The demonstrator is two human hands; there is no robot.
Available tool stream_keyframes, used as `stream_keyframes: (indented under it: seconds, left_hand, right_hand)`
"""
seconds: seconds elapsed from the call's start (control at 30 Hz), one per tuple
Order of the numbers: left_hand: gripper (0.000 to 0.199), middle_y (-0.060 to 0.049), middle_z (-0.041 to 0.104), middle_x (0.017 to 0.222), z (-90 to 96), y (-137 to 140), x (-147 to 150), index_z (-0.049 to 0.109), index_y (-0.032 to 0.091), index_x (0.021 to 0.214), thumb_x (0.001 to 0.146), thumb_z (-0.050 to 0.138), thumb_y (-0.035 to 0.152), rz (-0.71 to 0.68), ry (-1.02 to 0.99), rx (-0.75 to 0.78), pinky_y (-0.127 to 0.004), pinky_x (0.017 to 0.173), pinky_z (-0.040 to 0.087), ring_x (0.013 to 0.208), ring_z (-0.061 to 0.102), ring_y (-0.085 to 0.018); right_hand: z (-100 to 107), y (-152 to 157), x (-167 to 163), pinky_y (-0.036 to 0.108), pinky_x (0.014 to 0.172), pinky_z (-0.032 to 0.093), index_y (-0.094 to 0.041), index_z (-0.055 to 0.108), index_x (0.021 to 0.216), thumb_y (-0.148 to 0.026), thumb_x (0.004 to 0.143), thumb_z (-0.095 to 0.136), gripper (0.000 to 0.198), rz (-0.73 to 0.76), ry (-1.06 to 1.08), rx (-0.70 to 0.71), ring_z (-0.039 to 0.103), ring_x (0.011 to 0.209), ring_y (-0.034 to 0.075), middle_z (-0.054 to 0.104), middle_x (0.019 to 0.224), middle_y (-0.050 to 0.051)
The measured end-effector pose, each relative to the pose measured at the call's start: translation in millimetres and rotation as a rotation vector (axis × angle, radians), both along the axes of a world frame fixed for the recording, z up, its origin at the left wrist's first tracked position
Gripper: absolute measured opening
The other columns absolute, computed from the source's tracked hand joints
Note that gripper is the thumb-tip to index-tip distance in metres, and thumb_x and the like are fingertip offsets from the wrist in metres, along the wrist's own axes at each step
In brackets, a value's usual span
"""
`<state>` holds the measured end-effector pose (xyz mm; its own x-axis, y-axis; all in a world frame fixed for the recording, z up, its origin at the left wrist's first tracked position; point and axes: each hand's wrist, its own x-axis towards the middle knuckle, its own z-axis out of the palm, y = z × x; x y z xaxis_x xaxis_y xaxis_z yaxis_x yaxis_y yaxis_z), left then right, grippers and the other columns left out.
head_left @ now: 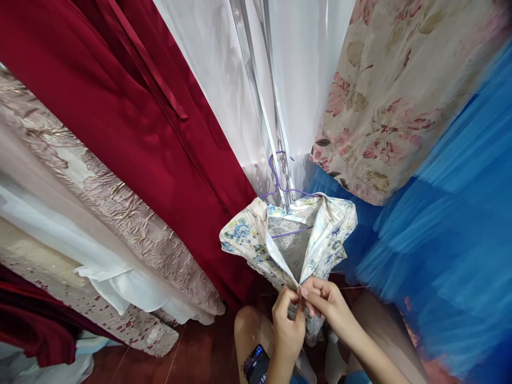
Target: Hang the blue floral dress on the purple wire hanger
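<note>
A small white garment with a blue floral print [248,234] hangs on a purple wire hanger [280,186], its front split open down to a point near my hands. My left hand [287,322] and my right hand [326,303] meet at the lower end of that opening, fingertips pinching the two fabric edges together. Whatever sits between the fingertips is too small to make out.
Hanging clothes crowd all sides: a dark red dress [132,122] at left, beige embroidered fabric [120,213], sheer white cloth [224,64] behind, a pink floral dress [392,90] and blue tulle [448,224] at right. Reddish floor [200,352] below; a phone [256,365] rests on my knee.
</note>
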<state>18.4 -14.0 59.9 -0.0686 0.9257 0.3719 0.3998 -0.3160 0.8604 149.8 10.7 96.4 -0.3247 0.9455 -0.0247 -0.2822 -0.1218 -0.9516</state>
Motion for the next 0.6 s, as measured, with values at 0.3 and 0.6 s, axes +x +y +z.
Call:
stream_keyframes:
  seconds: [0.3,0.6]
  left_hand:
    - [0.018,-0.002,0.058,0.074,7.2,1.2,4.5,0.052,0.018,0.071,0.089,0.053,0.016,-0.029,0.014,-0.013,-0.023,0.071,0.043,0.072,0.056,-0.015]
    - [0.016,-0.001,0.056,0.073,3.1,2.0,2.9,0.052,0.018,0.073,0.089,0.052,0.014,-0.035,0.083,-0.010,-0.022,0.069,0.042,0.070,0.054,-0.014]
  right_hand:
    - [0.5,1.7,-0.5,0.025,0.049,0.021,-0.017,0.058,0.070,-0.050,0.086,0.065,0.037,-0.073,0.059,-0.025,0.031,0.045,0.008,0.047,0.048,-0.005]
    - [10.6,11.1,-0.9,0.025,0.051,0.025,-0.016,0.061,0.072,-0.047,0.086,0.067,0.035,-0.085,0.076,-0.005,0.035,0.046,0.009,0.047,0.048,-0.005]
